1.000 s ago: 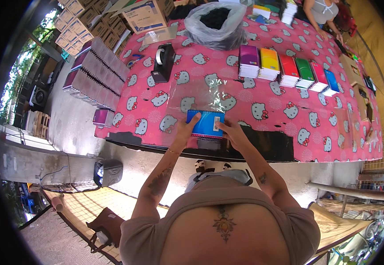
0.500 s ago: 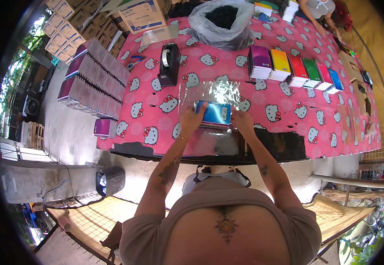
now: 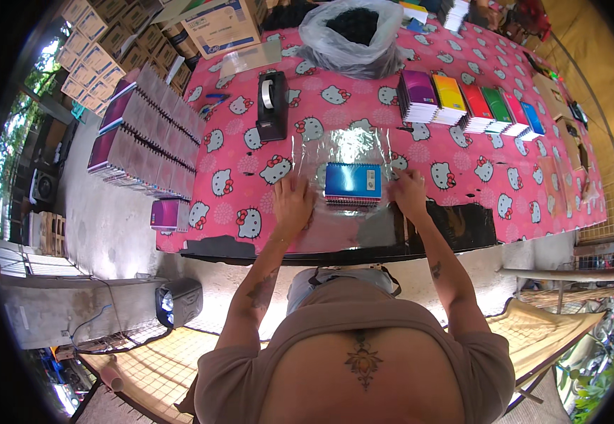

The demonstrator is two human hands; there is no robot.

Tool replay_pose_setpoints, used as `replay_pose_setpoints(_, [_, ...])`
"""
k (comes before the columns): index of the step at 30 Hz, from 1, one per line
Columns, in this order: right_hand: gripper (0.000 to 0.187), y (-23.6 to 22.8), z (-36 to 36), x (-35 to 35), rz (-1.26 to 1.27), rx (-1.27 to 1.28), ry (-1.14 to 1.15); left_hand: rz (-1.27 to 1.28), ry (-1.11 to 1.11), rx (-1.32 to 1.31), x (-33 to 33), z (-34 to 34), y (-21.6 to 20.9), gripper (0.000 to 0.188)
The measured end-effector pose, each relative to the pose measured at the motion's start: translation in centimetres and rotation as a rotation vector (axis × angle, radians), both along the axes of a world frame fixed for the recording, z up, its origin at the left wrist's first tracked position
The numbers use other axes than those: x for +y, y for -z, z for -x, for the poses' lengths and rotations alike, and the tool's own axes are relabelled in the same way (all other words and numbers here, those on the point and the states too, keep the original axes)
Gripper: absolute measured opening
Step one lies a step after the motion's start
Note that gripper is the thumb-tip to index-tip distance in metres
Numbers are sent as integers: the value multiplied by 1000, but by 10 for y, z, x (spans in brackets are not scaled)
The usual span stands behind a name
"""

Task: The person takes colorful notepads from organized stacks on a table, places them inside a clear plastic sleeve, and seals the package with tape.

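A small stack of spiral notebooks with a blue cover [image 3: 349, 181] on top lies on a clear, shiny plastic sheet [image 3: 353, 145] near the table's front edge. My left hand [image 3: 293, 206] rests on the sheet's left edge, fingers stretched out and lying flat, apart from the stack. At the right edge of the sheet, my right hand [image 3: 410, 192] has its fingers bent and pressed together on the plastic. Neither hand touches the notebooks.
Rows of coloured notebooks [image 3: 417, 97] stand at the back right. Tall purple notebook stacks [image 3: 144, 134] line the left edge. A black device with a metal handle [image 3: 271, 106], blue-handled scissors [image 3: 215, 99], a plastic bag of dark material [image 3: 353, 42] and cardboard boxes [image 3: 222, 28] are farther back.
Both hands have let go of the notebook stack and moved outward to the sheet's side edges. The person at the far right has mostly gone out of view.
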State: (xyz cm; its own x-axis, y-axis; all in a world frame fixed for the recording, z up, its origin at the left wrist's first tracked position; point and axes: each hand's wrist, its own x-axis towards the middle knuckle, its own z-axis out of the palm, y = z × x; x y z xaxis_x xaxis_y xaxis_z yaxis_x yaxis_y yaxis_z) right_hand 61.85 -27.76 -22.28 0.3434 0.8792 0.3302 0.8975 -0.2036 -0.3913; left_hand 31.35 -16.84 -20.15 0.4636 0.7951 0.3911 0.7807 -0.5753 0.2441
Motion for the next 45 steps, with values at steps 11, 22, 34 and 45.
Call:
replay_pose_setpoints(11, [48,-15,26,1,147,1541,5,1327,-146,-1128,18,-26,11,46])
replay_pose_setpoints(22, [24,-8,27,-52,207,496,-424,740,429,-284,-4,43,21,21])
replay_pose_setpoints(34, [20,-35,37,-46,276,298,-584,435,740,-161,1,51,1,16])
replay_pose_setpoints(45, [36,-34,29,-23,60,1032,-191,1167,235,-669,57,20,-2,25])
